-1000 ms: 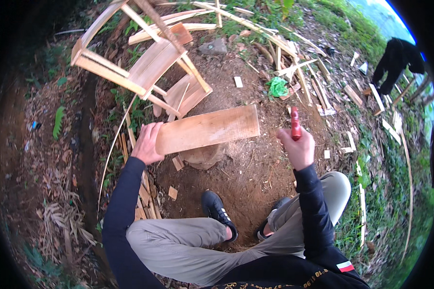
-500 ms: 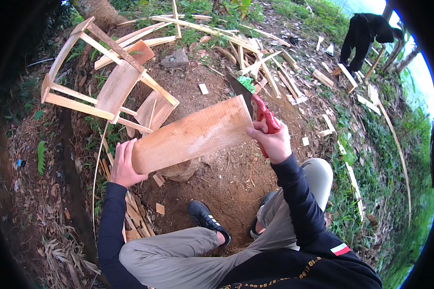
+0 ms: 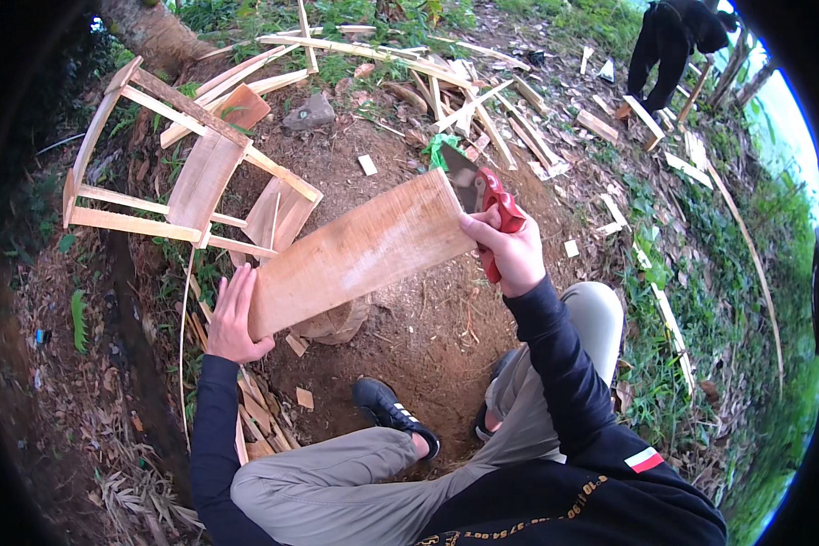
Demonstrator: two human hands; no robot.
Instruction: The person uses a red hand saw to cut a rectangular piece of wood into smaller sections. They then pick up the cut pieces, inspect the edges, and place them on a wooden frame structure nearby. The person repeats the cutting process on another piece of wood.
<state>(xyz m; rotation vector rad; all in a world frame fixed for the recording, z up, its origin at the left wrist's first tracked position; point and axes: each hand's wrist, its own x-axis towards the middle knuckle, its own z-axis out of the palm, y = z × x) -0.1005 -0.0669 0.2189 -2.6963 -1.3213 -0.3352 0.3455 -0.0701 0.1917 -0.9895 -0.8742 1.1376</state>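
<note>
Wooden board (image 3: 355, 250), one end held in my left grip (image 3: 235, 320), I see from afar; my right grip (image 3: 511, 251) clasps a red-handled saw (image 3: 498, 197) beside the other.

Dark sleeves (image 3: 562, 369), red-and-white patch (image 3: 644, 460), grey trousers (image 3: 337, 482), black white-striped shoes (image 3: 378, 400)

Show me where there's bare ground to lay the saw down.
Soil lies mostly bare between stump and right knee, and between rock and board, around a pale offcut. Crowded: wood strips beside the green plastic; scraps beside the left forearm.
</note>
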